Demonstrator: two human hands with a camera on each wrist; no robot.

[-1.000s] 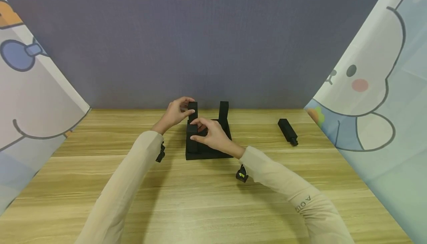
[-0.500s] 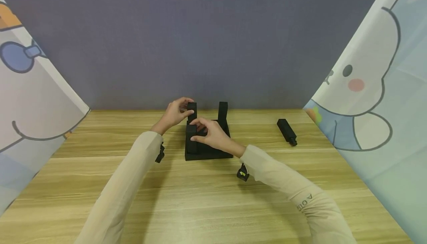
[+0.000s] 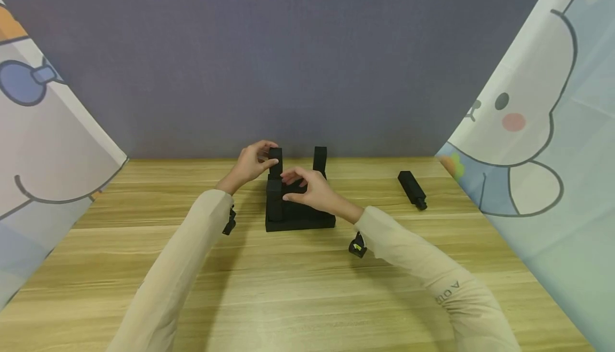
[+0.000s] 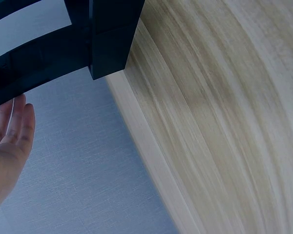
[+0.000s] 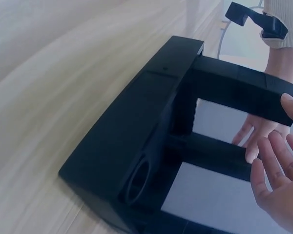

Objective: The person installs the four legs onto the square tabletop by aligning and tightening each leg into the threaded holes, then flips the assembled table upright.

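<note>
A black square tray-like base (image 3: 302, 222) lies on the table with three black square posts standing upright at its corners. My left hand (image 3: 251, 164) grips the back-left post (image 3: 275, 154) near its top, thumb on one side and fingers on the other. In the left wrist view that post (image 4: 44, 61) runs between thumb and fingers. My right hand (image 3: 317, 192) hovers over the base, thumb and fingers spread, just right of the front-left post (image 3: 275, 202). The right wrist view shows its thumb overlapping the end of this post (image 5: 239, 83). The back-right post (image 3: 320, 159) stands untouched.
A loose black square post (image 3: 410, 185) with a narrower knobbed end lies on the wooden table (image 3: 269, 293) to the right. A grey panel (image 3: 298, 63) rises behind the table, and cartoon-printed sheets (image 3: 528, 143) flank both sides.
My right hand has let go of the front-left post and moved a little to the right. My left hand keeps its grip on the back-left post.
</note>
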